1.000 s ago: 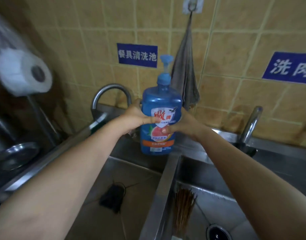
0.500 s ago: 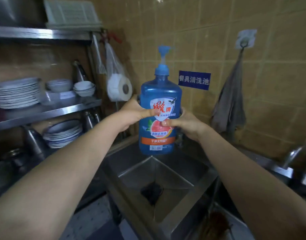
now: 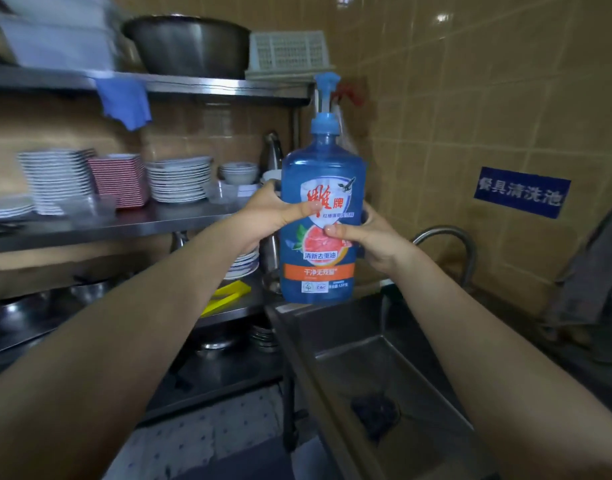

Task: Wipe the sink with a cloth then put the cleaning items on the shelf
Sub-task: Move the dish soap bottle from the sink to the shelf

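Observation:
A big blue dish-soap bottle with a pump top is held upright in the air between both hands. My left hand grips its left side and my right hand grips its right side, thumbs across the label. The bottle hangs over the left rim of the steel sink, in front of the metal shelf rack. A blue cloth drapes over the edge of the top shelf. A dark scrubber lies on the sink's drain.
The middle shelf carries stacks of plates and bowls. A large metal basin and a white basket sit on top. A curved faucet stands behind the sink. A grey towel hangs at the right.
The view has swung left from the sink toward the shelf rack. Both hands have carried the bottle left with it, still upright.

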